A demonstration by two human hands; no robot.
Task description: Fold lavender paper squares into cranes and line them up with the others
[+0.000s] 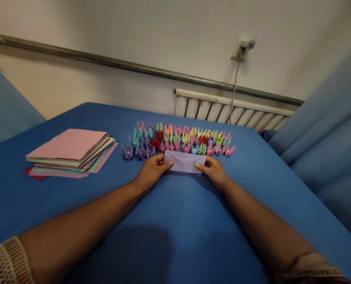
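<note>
Blue table (175, 236): spreads under both forearms and hands and runs on beyond the fingertips to the wall.

Radiator (231, 112): against the wall, well beyond the right hand and a little to its right.

Stack (71, 152): coloured square sheets, pink on top, lying flat well to the left of the left hand. Nothing lies between the two.

Folded pieces (178, 140): many small coloured paper shapes in close rows, just beyond the fingertips of both hands. The nearest row stands directly behind the sheet. Whether it touches the sheet cannot be told.

Sheet (184, 161): lilac, folded to a long strip, lying flat on the table between the two hands.

Left hand (151, 171): palm down, fingers curled onto the left end of the sheet and gripping it.

Right hand (212, 169): palm down, fingertips pinching the right end of the sheet.
</note>
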